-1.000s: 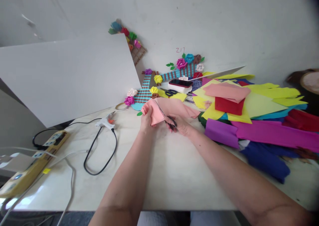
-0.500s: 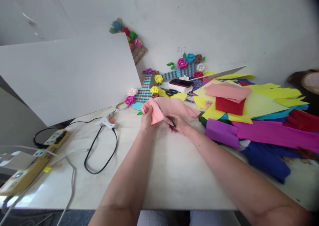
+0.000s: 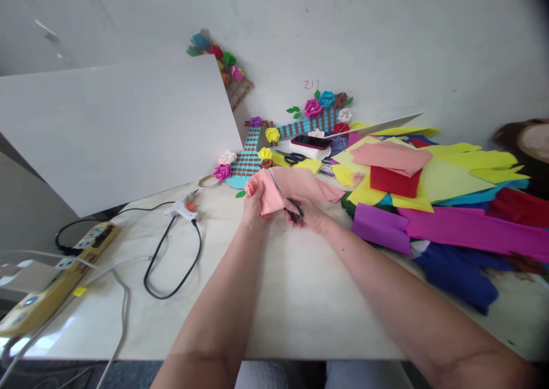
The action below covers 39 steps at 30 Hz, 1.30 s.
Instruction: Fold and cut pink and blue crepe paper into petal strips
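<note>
My left hand (image 3: 254,202) is closed on the near left part of a pink sheet of paper (image 3: 271,197), beside a rolled pink bit at its corner. In my right hand (image 3: 307,214) is a pair of dark-handled scissors (image 3: 295,209), its blades lying across the pink sheet. More of the pink paper (image 3: 302,184) stretches right behind the blades. Just beyond my hands stands a turquoise and brown woven piece (image 3: 246,163) with paper flowers on it.
A glue gun (image 3: 183,209) with a looped black cord lies left, near a yellow power strip (image 3: 81,251). Coloured paper sheets (image 3: 450,223) are heaped right. A phone (image 3: 311,142) on a white box and a second pair of scissors (image 3: 293,158) sit behind.
The scissors' handles have shifted slightly at my right hand, and the blades lie at a slightly different angle over the pink paper. My left hand stays almost still.
</note>
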Each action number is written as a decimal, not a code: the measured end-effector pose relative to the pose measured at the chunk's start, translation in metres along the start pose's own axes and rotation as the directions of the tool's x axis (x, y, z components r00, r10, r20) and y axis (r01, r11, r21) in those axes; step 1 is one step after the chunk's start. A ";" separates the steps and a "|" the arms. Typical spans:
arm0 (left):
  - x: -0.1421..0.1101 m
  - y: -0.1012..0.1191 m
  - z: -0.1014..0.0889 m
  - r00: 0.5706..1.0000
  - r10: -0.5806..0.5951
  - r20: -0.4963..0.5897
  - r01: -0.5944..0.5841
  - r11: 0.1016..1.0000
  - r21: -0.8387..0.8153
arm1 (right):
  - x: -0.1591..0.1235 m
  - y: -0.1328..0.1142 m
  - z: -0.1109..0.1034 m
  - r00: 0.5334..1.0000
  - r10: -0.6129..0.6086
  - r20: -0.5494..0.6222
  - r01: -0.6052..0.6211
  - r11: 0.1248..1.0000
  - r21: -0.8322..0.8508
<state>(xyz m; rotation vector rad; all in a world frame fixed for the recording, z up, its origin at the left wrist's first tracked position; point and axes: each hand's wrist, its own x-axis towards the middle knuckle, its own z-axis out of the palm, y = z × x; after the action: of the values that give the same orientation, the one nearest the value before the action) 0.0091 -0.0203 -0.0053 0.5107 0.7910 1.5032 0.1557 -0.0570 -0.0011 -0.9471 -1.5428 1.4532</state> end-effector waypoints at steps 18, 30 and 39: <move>-0.005 0.000 0.002 0.998 -0.004 0.059 0.001 0.999 0.043 | 0.000 -0.002 0.001 0.999 -0.038 -0.007 0.038 0.999 0.029; -0.006 0.000 0.004 0.998 0.019 0.060 -0.022 0.999 0.041 | 0.001 -0.003 0.001 0.999 -0.005 -0.032 0.005 1.000 0.008; -0.005 0.000 0.005 0.998 0.062 0.016 -0.062 0.998 0.012 | 0.000 -0.004 0.001 1.000 -0.014 0.001 0.014 1.000 -0.018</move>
<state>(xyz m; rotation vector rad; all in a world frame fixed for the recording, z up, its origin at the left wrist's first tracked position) 0.0130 -0.0249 -0.0013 0.5598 0.7787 1.5505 0.1549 -0.0578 0.0025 -0.9454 -1.5627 1.4321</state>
